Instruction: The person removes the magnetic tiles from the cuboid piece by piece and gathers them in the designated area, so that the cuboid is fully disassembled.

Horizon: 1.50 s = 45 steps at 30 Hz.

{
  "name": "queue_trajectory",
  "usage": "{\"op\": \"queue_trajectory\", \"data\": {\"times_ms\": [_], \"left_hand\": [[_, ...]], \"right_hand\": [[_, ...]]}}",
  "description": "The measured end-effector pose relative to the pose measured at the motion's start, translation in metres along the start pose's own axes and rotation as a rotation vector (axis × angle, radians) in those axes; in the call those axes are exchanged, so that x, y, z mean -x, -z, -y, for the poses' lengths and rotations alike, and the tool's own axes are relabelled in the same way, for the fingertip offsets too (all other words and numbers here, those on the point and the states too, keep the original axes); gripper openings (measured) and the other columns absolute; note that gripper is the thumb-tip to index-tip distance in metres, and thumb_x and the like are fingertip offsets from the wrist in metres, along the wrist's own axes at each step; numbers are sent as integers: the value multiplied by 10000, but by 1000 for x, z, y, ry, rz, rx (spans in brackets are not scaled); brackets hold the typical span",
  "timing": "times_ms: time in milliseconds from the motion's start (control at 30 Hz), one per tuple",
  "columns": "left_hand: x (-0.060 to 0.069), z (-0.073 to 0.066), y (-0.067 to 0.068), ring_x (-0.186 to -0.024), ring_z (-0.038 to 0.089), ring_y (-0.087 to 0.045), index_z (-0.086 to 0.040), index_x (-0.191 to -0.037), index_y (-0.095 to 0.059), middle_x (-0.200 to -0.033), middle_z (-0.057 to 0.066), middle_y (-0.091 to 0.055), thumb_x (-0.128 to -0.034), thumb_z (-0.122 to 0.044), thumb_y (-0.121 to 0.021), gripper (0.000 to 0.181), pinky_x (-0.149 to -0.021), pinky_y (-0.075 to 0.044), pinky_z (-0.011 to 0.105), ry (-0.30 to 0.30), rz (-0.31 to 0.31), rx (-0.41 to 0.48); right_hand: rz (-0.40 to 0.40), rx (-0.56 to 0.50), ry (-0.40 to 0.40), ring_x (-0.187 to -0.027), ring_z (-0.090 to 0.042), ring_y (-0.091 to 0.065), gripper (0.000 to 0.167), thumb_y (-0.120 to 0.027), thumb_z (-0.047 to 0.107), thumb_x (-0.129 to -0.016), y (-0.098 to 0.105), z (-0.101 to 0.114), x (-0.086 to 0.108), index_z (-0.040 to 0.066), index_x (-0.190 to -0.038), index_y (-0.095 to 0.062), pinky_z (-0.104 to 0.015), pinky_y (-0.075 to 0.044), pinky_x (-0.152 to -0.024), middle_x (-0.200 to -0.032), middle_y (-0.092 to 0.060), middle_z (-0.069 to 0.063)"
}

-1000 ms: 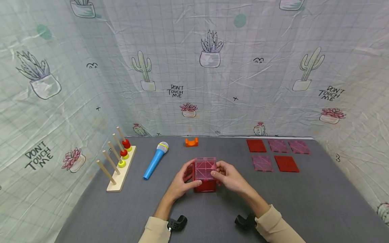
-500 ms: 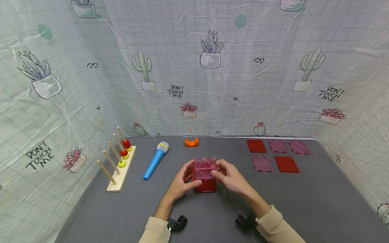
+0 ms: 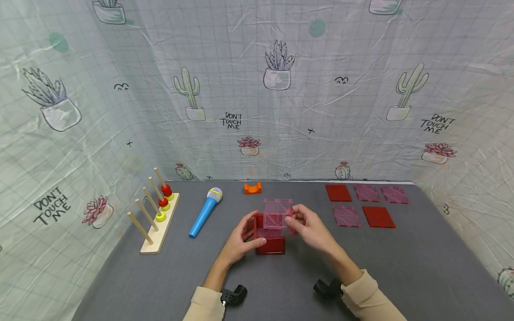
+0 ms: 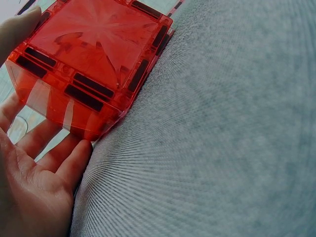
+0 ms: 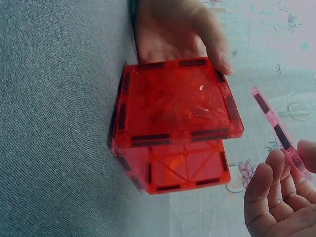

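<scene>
A box of see-through red magnetic tiles [image 3: 271, 246] stands on the table in the middle, its top uncovered. My left hand [image 3: 236, 244] grips its left side, thumb on the near wall and fingers along the side; the left wrist view shows the red wall [image 4: 94, 44] with dark magnets along its edges. Between thumb and fingers, my right hand [image 3: 311, 228] pinches a pink square magnetic tile [image 3: 277, 213] by its edge. That tile hangs above the box's right part; the right wrist view shows the pink tile [image 5: 271, 121] edge-on and apart from the box.
At the right lie several flat magnetic tiles, among them a red tile [image 3: 379, 217] and a pink tile [image 3: 346, 216]. At the left are a blue toy microphone [image 3: 204, 216] and a wooden peg board [image 3: 160, 232] with rings. An orange block [image 3: 253, 189] sits behind the box.
My right hand has lifted the pink tile off the box's top, moving it up and slightly right, so the inside shows. The left hand and the box have stayed in place.
</scene>
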<state>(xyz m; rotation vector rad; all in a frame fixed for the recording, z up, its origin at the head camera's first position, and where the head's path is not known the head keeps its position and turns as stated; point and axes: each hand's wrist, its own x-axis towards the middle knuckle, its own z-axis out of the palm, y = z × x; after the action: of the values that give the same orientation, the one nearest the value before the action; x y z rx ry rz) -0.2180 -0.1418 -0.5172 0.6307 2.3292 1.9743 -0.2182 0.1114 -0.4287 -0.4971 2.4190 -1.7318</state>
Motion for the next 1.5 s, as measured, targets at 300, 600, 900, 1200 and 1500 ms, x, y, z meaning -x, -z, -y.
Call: {"op": "queue_trajectory", "data": {"times_ms": [300, 600, 900, 1200, 1500], "left_hand": [[0, 1, 1, -1382, 311, -478, -145, -1544, -349, -1521, 98, -479, -875, -217, -732, 774, -1137, -431, 499, -2, -3, -7], [-1, 0, 0, -1381, 339, -473, -98, -1544, -335, -1519, 126, -475, -877, -201, -727, 781, -1136, -427, 515, 0, 0, -4], [-1, 1, -1, -1384, 321, -476, -219, -1534, -367, -1522, 106, -477, -880, -197, -732, 749, -1139, -421, 515, 0, 0, 5], [-1, 4, 0, -1379, 326, -480, -115, -1547, -339, -1515, 116, -483, -876, -184, -734, 781, -1137, -427, 472, -13, 5, 9], [-1, 2, -1, -1406, 329, -446, -116, -1550, -336, -1550, 102, -444, -875, -189, -736, 788, -1142, -401, 554, 4, -2, 4]], "right_hand": [[-21, -11, 6, -730, -182, -629, 260, -624, 172, -992, 6, 2, 0, -8, -1169, -560, -304, -594, -694, -918, -613, -135], [-51, -61, 0, -717, -182, -654, 259, -598, 161, -1007, 14, 4, -2, -23, -1181, -544, -290, -602, -697, -951, -653, -252], [-124, -208, -8, -767, -239, -725, 354, -497, 181, -1057, 28, 5, -2, -26, -1330, -409, -330, -630, -748, -1054, -666, -235], [-247, -392, 20, -765, -107, -720, 532, -573, 205, -1020, 52, 3, -4, -3, -1433, -309, -263, -622, -756, -943, -659, 9], [-346, -411, 68, -746, -106, -716, 588, -634, 151, -982, 79, 5, -1, -25, -1437, -306, -246, -619, -726, -941, -684, 14]]}}
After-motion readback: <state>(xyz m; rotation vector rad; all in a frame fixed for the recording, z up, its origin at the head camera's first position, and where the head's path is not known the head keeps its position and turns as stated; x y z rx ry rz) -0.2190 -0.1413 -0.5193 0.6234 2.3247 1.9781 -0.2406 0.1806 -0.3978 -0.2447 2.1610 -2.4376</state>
